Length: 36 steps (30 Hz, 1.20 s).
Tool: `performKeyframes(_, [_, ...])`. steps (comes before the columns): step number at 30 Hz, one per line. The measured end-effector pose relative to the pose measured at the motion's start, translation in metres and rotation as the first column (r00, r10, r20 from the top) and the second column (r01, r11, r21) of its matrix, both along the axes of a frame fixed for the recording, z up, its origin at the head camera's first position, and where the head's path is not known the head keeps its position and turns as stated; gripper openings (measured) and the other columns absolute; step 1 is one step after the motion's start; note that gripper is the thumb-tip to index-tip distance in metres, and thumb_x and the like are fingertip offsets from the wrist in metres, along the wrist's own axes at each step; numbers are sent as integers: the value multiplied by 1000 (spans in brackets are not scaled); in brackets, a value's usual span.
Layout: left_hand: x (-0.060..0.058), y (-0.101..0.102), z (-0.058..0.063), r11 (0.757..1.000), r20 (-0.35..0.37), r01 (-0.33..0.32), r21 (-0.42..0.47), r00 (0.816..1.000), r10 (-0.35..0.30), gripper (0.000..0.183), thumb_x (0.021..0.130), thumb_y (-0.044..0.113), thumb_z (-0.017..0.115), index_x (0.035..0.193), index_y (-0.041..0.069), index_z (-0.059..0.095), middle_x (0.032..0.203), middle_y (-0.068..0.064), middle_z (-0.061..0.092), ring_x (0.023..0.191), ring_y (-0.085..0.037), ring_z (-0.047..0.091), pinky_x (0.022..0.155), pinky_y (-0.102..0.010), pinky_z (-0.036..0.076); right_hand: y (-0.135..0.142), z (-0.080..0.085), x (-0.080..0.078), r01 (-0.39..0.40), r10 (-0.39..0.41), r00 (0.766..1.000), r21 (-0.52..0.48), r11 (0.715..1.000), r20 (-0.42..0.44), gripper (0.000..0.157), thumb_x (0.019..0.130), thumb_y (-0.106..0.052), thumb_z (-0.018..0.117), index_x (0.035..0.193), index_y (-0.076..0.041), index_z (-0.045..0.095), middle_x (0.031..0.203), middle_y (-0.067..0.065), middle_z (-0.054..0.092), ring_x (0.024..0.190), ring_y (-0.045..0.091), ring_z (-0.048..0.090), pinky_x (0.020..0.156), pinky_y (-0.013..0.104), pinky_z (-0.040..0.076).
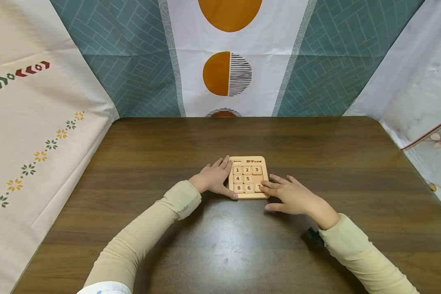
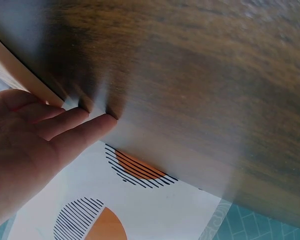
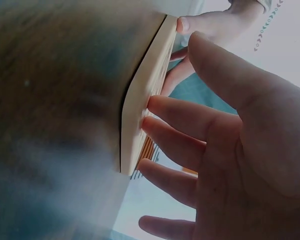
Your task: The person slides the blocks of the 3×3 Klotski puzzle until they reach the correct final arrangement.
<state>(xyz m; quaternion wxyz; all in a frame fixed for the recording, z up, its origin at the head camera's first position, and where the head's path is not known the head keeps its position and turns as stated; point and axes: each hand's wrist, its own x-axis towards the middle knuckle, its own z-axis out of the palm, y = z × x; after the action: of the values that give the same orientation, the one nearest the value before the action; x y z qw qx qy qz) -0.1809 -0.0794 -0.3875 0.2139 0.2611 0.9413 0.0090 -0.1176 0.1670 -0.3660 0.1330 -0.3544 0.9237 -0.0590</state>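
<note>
Puzzle board [image 1: 250, 196]: pale wood colour, dark digits. Worktop [image 1: 169, 143]: dark brown wood grain. Sleeves [image 1: 143, 234]: pale beige. Cloth at twelve o'clock [image 1: 125, 61]: teal with brick-like lines, white centre, orange circles. Cloth at nine o'clock [image 1: 22, 134]: cream, yellow and green flowers.

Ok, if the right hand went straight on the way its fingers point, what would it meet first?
Most likely the number 7 tile, at the lower right of the sliding number puzzle. The right hand overlaps that tile's edge in the head view; whether it touches is hard to tell.
</note>
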Motion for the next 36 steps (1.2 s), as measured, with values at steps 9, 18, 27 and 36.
performKeyframes(9, [1,0,0,1000,0,-1,5,1000,1,121,65,75,57,146,3,2,151,-13,-4,137,-29,5,104,-52,19,-3,-3,-13,26,-26,1000,26,999,2,62,87,-44,57,136,-10,44,142,9,36,133,35,22,96,65,19])
performKeyframes(18, [1,0,1,1000,-1,1,-5,1000,-1,121,65,75,57,146,4,2,151,-13,-4,138,-29,5,103,-52,20,-6,-2,-18,35,-35,999,52,998,0,64,87,-46,56,138,-9,42,145,9,31,134,35,20,96,64,19])
performKeyframes(27, [1,0,2,1000,-6,0,-10,1000,0,120,66,75,57,146,3,3,151,-13,-3,137,-29,6,103,-52,20,-18,-3,-2,-65,65,998,5,998,0,64,86,-46,57,138,-12,41,143,6,36,134,32,22,97,64,18])
performKeyframes(36, [2,0,2,1000,-7,0,-10,1000,-1,121,66,75,57,146,3,3,151,-13,-2,137,-30,7,103,-52,20,-16,-5,3,-78,78,997,5,997,-12,62,86,-45,57,137,-14,43,141,5,39,133,31,24,97,63,19])
